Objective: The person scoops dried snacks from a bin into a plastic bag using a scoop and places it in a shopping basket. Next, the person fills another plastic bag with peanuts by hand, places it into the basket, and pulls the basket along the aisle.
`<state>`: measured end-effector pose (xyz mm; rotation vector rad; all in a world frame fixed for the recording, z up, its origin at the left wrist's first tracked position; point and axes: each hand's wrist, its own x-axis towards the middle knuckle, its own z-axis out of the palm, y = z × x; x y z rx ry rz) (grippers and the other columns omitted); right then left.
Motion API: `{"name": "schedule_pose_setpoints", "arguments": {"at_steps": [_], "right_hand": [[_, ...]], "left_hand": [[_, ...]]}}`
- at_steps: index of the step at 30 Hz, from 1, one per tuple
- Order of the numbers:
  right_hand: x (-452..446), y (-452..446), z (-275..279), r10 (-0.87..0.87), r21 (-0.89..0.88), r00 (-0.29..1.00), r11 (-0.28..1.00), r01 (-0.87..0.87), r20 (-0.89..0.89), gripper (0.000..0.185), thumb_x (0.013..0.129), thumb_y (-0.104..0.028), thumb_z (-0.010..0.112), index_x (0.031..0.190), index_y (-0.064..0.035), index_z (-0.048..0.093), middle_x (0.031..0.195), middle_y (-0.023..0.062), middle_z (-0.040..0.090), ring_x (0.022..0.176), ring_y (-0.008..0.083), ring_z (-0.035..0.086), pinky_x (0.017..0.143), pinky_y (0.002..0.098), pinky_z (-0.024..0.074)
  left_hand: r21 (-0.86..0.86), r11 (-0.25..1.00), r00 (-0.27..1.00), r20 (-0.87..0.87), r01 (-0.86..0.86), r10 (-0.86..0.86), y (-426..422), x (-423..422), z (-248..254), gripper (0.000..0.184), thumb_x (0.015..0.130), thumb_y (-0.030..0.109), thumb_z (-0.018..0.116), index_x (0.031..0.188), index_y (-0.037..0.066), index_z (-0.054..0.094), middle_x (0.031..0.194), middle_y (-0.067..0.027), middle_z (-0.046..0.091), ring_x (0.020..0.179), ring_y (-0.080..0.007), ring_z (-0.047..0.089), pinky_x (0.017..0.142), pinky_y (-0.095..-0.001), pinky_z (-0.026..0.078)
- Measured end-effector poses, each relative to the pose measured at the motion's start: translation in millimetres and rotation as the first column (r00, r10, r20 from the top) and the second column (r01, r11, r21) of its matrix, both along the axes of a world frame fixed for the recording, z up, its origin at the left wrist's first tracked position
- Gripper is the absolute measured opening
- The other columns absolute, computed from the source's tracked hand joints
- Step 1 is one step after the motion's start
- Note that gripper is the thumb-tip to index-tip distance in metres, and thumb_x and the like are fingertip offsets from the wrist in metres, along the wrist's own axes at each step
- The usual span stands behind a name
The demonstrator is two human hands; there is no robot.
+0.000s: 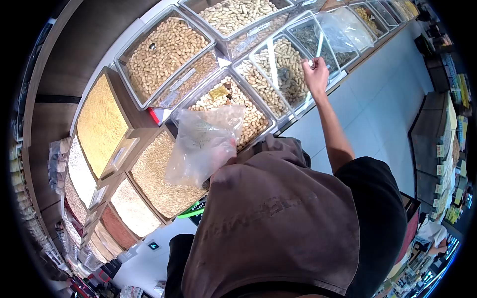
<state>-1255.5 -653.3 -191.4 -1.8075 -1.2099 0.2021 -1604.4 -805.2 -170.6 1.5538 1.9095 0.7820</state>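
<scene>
My left hand (226, 158) grips a clear plastic bag (198, 141), and the film partly covers its fingers. The bag hangs over the near edge of a bin of pale nuts (254, 118), on which a gold packet (219, 93) lies. Out to the right, my right hand (316, 77) is closed at a transparent lid (278, 62), with a small whitish piece, apparently its knob, between the fingertips. Beneath the lid are a bin of peanuts in shells (289, 53) and part of a bin with dark contents (310, 37).
Two raised bins of peanuts (166, 54) (236, 15) stand behind. At the left are wooden compartments with yellow grain (102, 124), tan grain (161, 174) and white grain (134, 208). More lidded bins (367, 20) run to the upper right beside the tiled floor (382, 94).
</scene>
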Motion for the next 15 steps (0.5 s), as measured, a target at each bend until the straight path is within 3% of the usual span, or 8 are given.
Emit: {"name": "schedule_pose_setpoints", "arguments": {"at_steps": [2,6,15], "right_hand": [[19.0,9.3,-16.7,-0.040,-0.057,0.999,0.998,0.041,0.017,0.038,0.078,-0.031,0.069,0.089,0.0042,0.060,0.072,0.0241,0.063,0.064,0.0365,0.064,0.063,0.0426,0.0487],[29.4,17.4,-36.9,-0.048,-0.212,0.997,0.975,0.062,0.067,0.042,0.077,-0.033,0.069,0.091,0.0052,0.060,0.083,0.0289,0.064,0.080,0.0434,0.064,0.074,0.0462,0.0491],[11.6,49.7,-70.4,0.103,-0.309,0.982,0.950,-0.051,0.156,0.049,0.076,-0.035,0.069,0.099,0.0076,0.062,0.090,0.0312,0.065,0.090,0.0449,0.064,0.082,0.0476,0.0497]], "left_hand": [[0.016,1.000,0.999,0.034,0.016,-0.016,-0.6,-1.8,-2.3,0.041,0.096,0.036,0.045,0.121,0.005,0.058,0.111,-0.0188,0.060,0.108,-0.0333,0.057,0.095,-0.0427,0.043],[0.032,0.999,0.996,0.085,0.032,-0.034,-3.2,-7.4,-6.3,0.040,0.096,0.034,0.046,0.120,0.005,0.058,0.112,-0.0188,0.060,0.109,-0.0335,0.057,0.094,-0.0427,0.043],[0.037,0.997,0.989,0.131,0.069,-0.073,-4.1,-13.6,-8.5,0.036,0.093,0.029,0.049,0.119,0.005,0.059,0.114,-0.0188,0.059,0.110,-0.0337,0.057,0.094,-0.0427,0.043]]}}
